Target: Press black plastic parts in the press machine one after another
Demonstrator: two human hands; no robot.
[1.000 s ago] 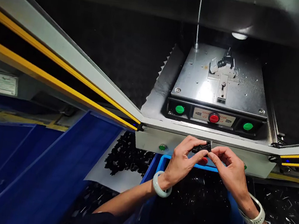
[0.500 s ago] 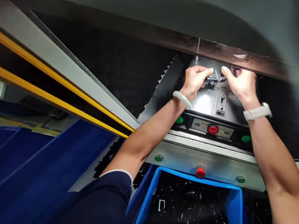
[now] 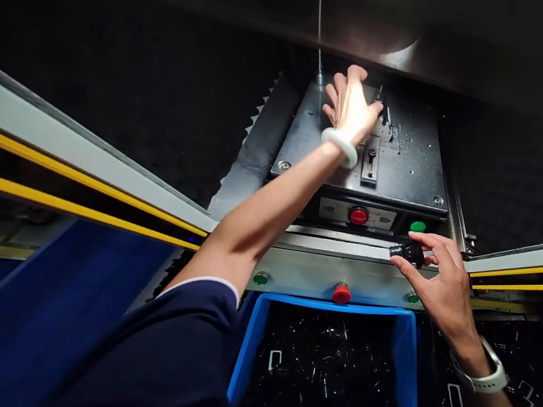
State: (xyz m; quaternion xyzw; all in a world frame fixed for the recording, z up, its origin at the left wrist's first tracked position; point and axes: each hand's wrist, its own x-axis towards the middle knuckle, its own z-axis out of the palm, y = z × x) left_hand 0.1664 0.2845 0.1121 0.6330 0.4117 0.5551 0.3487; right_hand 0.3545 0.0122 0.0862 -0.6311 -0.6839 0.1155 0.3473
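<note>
My left hand (image 3: 352, 107) is stretched over the machine's metal plate (image 3: 305, 141), its fingers apart. Its thumb tip is by a small metal fixture (image 3: 385, 130) at the plate's middle; whether it touches is hard to tell. Below that fixture sits a slotted block with a bolt (image 3: 371, 158). My right hand (image 3: 442, 285) is in front of the plate, pinching a small black plastic part (image 3: 411, 253) with a ribbed, tube-like end between thumb and fingers. The part hangs in the air near the green button (image 3: 418, 227).
A blue bin (image 3: 253, 336) full of shiny black parts stands below the machine's front panel. A red stop button (image 3: 359, 215) is on the plate's front, and a red knob (image 3: 342, 293) on the panel. Yellow-striped rails (image 3: 101, 196) flank the opening. More black parts lie at right.
My right hand has drawn back from the fixture toward me and down, now carrying the black part. My left hand stays over the plate, its fingers opened from a pinch. The view has shifted.
</note>
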